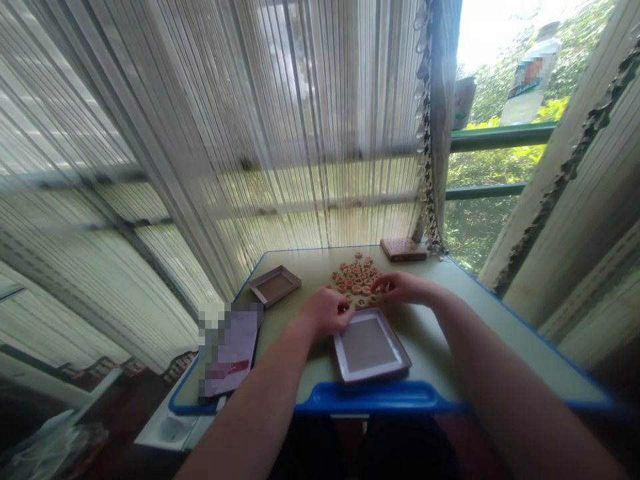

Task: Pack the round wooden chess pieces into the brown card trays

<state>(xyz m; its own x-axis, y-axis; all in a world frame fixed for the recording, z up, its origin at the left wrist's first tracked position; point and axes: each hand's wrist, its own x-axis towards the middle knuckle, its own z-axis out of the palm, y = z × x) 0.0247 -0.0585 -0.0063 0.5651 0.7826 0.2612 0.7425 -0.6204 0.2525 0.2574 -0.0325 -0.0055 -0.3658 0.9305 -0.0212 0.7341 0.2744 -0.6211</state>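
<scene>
A cluster of small round wooden pieces point(356, 272), with marks on their faces that look like Chinese chess pieces, lies loose on the pale table. My left hand point(327, 311) is at the near left side of the cluster, above the corner of a shallow open box point(371, 345) with a white rim. Its fingers are curled in, and whatever they hold is hidden. My right hand point(400, 287) reaches in from the right, fingers bent but apart, its fingertips at the pieces on the cluster's right edge. Some pieces there are partly covered by the fingers.
A second shallow box part point(275, 285) sits at the back left. A closed brown box point(403, 250) lies at the far right edge. On the left rests a tablet-like flat thing point(233, 350), partly blurred. The table has a blue edge point(373, 398); string curtains point(300, 133) hang behind.
</scene>
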